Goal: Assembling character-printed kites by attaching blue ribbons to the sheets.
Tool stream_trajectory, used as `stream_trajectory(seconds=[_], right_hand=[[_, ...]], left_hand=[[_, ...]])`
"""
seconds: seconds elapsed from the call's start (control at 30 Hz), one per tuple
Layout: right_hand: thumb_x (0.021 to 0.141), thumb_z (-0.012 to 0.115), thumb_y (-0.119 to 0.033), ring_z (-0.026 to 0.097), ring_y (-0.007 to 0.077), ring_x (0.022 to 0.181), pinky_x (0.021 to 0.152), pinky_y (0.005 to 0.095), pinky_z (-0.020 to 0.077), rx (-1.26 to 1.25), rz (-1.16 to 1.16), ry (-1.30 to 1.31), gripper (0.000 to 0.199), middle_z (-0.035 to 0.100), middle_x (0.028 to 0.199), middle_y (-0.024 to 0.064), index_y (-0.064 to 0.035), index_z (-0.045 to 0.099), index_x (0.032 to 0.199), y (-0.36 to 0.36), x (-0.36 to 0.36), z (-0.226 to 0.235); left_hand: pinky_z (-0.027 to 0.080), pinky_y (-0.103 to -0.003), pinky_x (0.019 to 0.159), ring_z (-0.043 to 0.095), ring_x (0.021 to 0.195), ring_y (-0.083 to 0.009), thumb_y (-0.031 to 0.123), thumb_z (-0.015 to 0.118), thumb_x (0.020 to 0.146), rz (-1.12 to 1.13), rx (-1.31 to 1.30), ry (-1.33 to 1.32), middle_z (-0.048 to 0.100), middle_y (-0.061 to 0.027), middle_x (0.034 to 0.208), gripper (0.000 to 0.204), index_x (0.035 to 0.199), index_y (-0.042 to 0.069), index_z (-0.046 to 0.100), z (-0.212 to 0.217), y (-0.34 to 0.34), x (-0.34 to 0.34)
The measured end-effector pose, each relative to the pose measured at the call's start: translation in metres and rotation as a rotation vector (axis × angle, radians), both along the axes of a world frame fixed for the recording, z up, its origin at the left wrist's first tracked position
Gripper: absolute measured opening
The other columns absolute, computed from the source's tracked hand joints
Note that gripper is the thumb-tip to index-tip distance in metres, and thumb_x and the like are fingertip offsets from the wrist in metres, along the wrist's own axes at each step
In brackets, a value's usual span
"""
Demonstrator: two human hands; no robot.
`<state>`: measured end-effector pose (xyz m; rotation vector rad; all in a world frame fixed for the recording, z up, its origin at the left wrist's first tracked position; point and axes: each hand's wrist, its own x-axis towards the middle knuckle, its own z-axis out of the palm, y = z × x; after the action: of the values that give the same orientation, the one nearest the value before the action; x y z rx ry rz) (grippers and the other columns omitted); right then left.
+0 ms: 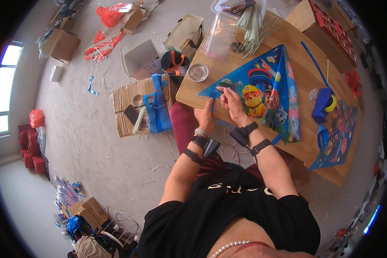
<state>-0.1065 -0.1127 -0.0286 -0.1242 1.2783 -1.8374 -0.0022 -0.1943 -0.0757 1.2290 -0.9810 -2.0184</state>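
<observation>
Fingers (225,95) of the right hand (235,107) are pressing closed at the nine-o'clock corner of the blue sheet (259,96); left hand's (205,116) grip unclear; it's seeming light, slippery, best edge-held.

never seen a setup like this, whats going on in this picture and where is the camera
There is no robot: these are a person's bare left hand and right hand, with black devices strapped near the wrists. The one picture comes from a wide camera on the head, looking down, so edges bend. On the wooden table lie a blue cartoon-printed sheet, pale sticks and a round container. Both hands are at the sheet's left corner; their exact grip is too small to tell.
</observation>
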Motion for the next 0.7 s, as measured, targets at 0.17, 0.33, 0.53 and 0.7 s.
stream_trajectory(seconds=[0.17,0.33,0.53,0.7], right_hand=[[0.108,0.047,-0.029,0.037,0.0039,0.054,0.049,0.0199,0.0314,-0.005,-0.011,-0.007,0.033,0.049,0.072,-0.0031,-0.0016,0.060,0.121,0.0016,0.0020,-0.0022],[0.108,0.045,-0.028,0.037,0.0042,0.054,0.049,0.0201,0.0315,-0.022,-0.017,-0.030,0.034,0.049,0.071,-0.0035,-0.0004,0.061,0.121,0.0023,0.0025,-0.0016],[0.108,0.044,-0.028,0.036,0.0044,0.054,0.049,0.0201,0.0306,-0.019,0.022,-0.050,0.035,0.048,0.071,-0.0040,0.0004,0.060,0.122,0.0023,0.0025,0.0036],[0.108,0.045,-0.029,0.035,0.0045,0.053,0.048,0.0204,0.0294,-0.004,0.051,-0.082,0.035,0.047,0.070,-0.0047,0.0001,0.059,0.122,0.0006,0.0029,0.0033]], left_hand=[[0.049,-0.032,0.083,0.062,0.094,-0.0166,0.013,0.084,0.081,0.000,0.019,-0.017,0.067,-0.0066,0.108,0.047,0.118,0.000,0.059,0.0057,-0.0002,0.0002],[0.049,-0.031,0.083,0.063,0.094,-0.0164,0.012,0.084,0.081,-0.001,0.044,-0.025,0.067,-0.0063,0.108,0.046,0.117,-0.001,0.059,0.0078,-0.0025,0.0003],[0.049,-0.031,0.082,0.063,0.094,-0.0162,0.014,0.085,0.080,0.008,0.066,-0.002,0.067,-0.0064,0.108,0.047,0.117,-0.001,0.059,0.0094,-0.0028,0.0008],[0.049,-0.031,0.082,0.063,0.094,-0.0160,0.014,0.085,0.079,-0.006,0.064,-0.040,0.067,-0.0065,0.108,0.048,0.117,-0.001,0.059,0.0091,-0.0041,0.0007]])
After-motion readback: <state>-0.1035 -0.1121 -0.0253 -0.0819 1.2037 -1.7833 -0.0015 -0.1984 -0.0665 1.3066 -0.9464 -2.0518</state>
